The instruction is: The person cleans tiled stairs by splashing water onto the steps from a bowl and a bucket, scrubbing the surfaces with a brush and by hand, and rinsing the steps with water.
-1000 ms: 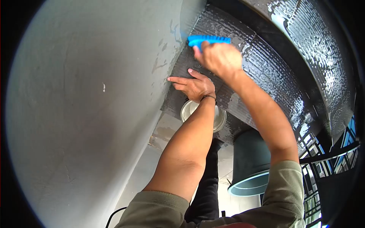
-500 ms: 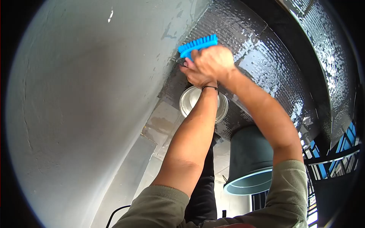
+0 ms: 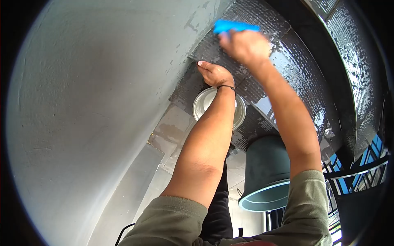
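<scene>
My right hand (image 3: 247,46) grips a blue scrubbing brush (image 3: 236,27), blurred by motion, over the wet dark ribbed tile (image 3: 283,28) close to the grey wall. Lower down, my left hand (image 3: 215,75) leans at the edge of the tiled step with its thumb stretched toward the wall. I see nothing held in it, though its fingers are partly hidden. A round pale bowl (image 3: 200,107) stands beneath my left wrist, and my forearm covers its middle.
The grey wall (image 3: 102,94) runs along the left. A large dark grey-green bucket (image 3: 266,164) is near my right elbow. Curved tiled steps (image 3: 344,45) rise at the right, with a black metal railing (image 3: 357,172) below them.
My right hand and the brush have moved up and right, away from my left hand. My left hand has stayed almost in place, now in fuller sight.
</scene>
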Action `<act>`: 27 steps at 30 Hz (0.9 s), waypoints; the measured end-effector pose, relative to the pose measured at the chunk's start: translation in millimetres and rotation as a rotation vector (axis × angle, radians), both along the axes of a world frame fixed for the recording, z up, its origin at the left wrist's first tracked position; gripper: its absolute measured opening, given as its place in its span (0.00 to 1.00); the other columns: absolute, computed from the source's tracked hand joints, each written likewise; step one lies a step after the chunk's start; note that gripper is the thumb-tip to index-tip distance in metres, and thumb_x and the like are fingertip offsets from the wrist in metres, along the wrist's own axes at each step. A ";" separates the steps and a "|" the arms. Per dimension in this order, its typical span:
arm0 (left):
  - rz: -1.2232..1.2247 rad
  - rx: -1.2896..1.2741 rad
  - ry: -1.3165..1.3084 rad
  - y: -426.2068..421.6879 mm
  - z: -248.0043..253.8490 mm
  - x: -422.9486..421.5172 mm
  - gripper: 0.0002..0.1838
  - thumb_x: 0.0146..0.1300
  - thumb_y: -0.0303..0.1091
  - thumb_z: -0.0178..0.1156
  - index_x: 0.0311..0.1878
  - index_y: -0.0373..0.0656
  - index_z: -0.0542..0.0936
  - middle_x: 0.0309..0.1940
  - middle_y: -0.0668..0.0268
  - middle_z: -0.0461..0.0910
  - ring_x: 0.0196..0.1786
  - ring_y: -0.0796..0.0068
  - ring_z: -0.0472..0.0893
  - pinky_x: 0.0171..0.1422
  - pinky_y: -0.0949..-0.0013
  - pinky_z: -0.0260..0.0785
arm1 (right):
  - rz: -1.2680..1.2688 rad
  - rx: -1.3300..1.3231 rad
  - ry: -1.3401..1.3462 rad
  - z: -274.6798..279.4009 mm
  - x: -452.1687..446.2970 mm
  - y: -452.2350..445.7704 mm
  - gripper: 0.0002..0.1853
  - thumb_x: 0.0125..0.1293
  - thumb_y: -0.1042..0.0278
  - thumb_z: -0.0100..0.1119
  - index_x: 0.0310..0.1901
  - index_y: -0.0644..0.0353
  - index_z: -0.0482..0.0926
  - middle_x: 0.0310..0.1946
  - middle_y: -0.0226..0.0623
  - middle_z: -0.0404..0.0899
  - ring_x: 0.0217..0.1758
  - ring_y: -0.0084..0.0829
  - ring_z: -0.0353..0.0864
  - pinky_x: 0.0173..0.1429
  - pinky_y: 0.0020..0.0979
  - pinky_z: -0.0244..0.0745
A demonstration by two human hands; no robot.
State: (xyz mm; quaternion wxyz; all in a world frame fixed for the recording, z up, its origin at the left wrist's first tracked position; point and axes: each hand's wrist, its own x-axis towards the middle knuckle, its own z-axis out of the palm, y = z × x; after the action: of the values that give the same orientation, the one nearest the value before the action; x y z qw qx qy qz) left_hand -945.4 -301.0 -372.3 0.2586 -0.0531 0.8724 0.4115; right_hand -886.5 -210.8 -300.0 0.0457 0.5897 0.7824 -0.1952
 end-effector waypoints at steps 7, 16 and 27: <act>-0.095 -0.129 0.100 6.0 2.0 1.3 0.37 0.80 0.51 0.23 0.61 0.25 0.71 0.58 0.31 0.74 0.62 0.29 0.71 0.69 0.40 0.63 | -0.008 0.444 -0.023 -35.9 47.0 7.4 0.22 0.70 0.42 0.52 0.29 0.51 0.81 0.18 0.42 0.82 0.17 0.43 0.82 0.19 0.44 0.76; -0.087 -0.016 0.053 2.5 1.1 1.8 0.36 0.80 0.50 0.24 0.65 0.22 0.67 0.65 0.31 0.67 0.69 0.33 0.66 0.76 0.46 0.57 | -0.215 0.331 -0.126 -26.3 148.5 -45.6 0.24 0.72 0.40 0.51 0.30 0.53 0.81 0.14 0.44 0.79 0.16 0.49 0.81 0.21 0.48 0.78; -0.138 -0.110 -0.008 11.5 29.3 10.1 0.34 0.80 0.49 0.24 0.72 0.27 0.59 0.70 0.34 0.63 0.72 0.36 0.64 0.79 0.47 0.57 | 0.026 0.270 -0.006 -8.8 106.0 -132.1 0.20 0.67 0.44 0.56 0.30 0.53 0.79 0.13 0.39 0.77 0.12 0.43 0.77 0.18 0.46 0.75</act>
State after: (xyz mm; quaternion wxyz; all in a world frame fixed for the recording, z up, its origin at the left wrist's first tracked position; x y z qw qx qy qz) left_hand -935.3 -289.5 -343.0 0.2865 -0.0089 0.8942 0.3439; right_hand -780.6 -342.9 -308.8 -0.0291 0.5808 0.8090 -0.0859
